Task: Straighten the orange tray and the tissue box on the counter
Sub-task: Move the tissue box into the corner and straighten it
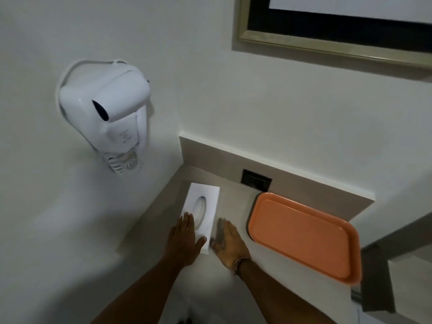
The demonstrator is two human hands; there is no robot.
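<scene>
A white tissue box [203,199] with an oval slot lies on the grey counter [231,202], near the left wall. My left hand [183,239] rests flat on the box's near end, fingers extended, thumb over its right edge. Flat on the counter just right of the box lies my right hand [228,242], with its fingers apart and its thumb close to the box's side. The orange tray [304,237] lies empty to the right, its near corner out over the counter's front edge.
A white wall-mounted hair dryer [105,101] with a coiled cord hangs on the left wall. A dark socket plate [256,180] sits in the counter's back ledge. A framed mirror [339,26] hangs above. A metal fixture [374,284] stands at the counter's right end.
</scene>
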